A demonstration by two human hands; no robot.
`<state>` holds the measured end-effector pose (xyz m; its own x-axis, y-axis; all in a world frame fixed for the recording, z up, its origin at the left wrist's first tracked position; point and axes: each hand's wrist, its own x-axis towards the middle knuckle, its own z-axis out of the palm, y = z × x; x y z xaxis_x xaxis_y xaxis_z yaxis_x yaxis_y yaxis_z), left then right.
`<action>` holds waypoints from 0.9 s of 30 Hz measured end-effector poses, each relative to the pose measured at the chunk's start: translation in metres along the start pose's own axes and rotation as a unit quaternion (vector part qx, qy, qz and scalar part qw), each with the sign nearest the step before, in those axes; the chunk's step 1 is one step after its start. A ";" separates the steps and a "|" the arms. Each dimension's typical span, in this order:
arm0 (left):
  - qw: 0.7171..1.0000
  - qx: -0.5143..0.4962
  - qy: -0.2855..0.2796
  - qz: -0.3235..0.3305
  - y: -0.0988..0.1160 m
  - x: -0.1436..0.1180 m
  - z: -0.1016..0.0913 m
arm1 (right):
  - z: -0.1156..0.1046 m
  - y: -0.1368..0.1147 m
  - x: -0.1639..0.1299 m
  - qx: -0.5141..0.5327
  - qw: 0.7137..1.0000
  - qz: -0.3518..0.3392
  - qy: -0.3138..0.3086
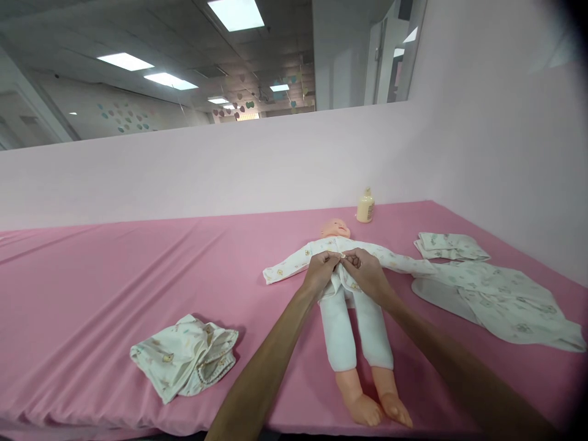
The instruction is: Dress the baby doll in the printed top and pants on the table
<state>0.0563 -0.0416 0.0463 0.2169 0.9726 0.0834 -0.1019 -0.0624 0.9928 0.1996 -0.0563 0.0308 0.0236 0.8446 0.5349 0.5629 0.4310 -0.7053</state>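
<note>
A baby doll (340, 331) lies on its back with its head away from me and its bare feet near the table's front edge. It wears a white patterned baby shirt (294, 260), with both sleeves spread out sideways. My left hand (323, 269) and my right hand (362, 269) meet over the doll's chest. Both pinch the front of the shirt, fingertips almost touching at its middle. A small pale bit, perhaps a fastener, shows between them; the fingers hide most of it. Below the hands the shirt's lower front hangs loosely apart.
The bed has a pink sheet (138, 269). Crumpled patterned clothing (184, 358) lies at the left front. To the right are a folded cloth (450, 246) and a spread patterned garment (514, 303), close to the right sleeve. A pump bottle (365, 206) stands by the back wall (206, 177).
</note>
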 end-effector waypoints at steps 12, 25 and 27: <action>0.999 0.037 0.012 0.008 0.002 0.003 0.001 | 0.002 0.004 -0.017 -0.254 0.933 -0.254 0.022; 0.998 -0.004 -0.028 -0.058 0.016 -0.003 -0.009 | 0.002 0.007 -0.025 -0.199 0.956 -0.213 0.029; 0.997 0.025 -0.055 -0.056 0.022 -0.009 -0.012 | -0.002 0.004 -0.034 -0.203 0.957 -0.208 0.024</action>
<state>0.0403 -0.0487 0.0660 0.3297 0.9438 -0.0217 -0.0238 0.0313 0.9992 0.2026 -0.0836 0.0109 -0.2397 0.6080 0.7568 0.8060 0.5592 -0.1940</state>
